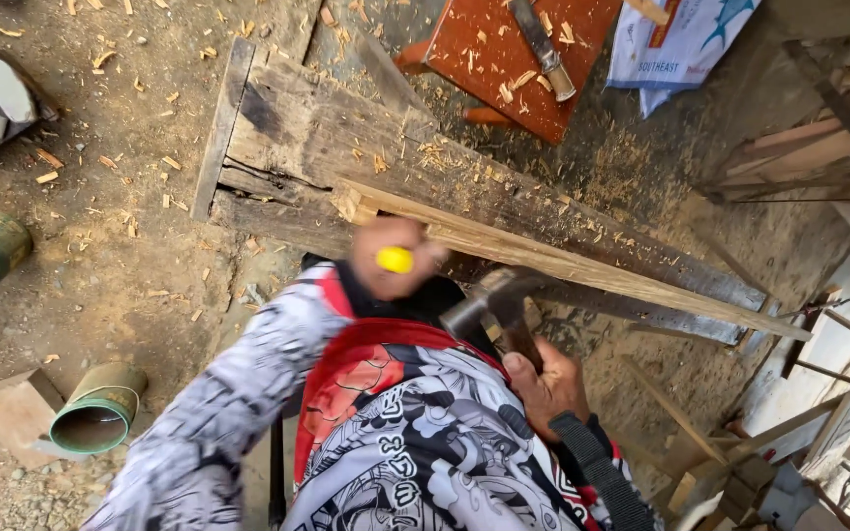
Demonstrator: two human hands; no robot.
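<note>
- Left hand (393, 258): blurred, fingers closed around a yellow-handled tool (394, 260), held against the near end of the pale wood strip (563, 261)
- Right hand (543, 385): clamped on the hammer (492, 300) handle; head raised just below the strip
- Strip lies slantwise along the weathered bench (346, 138); shavings scattered over it
- Two green cans (100, 408) on the dirt floor, left

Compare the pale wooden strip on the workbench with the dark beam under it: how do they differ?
The wooden strip is pale, freshly cut and thin; the dark beam is grey-brown, weathered, cracked and far wider. The strip lies on top and runs off toward the right; the beam carries it, strewn with shavings. Both are long timbers lying along the same diagonal.
</note>
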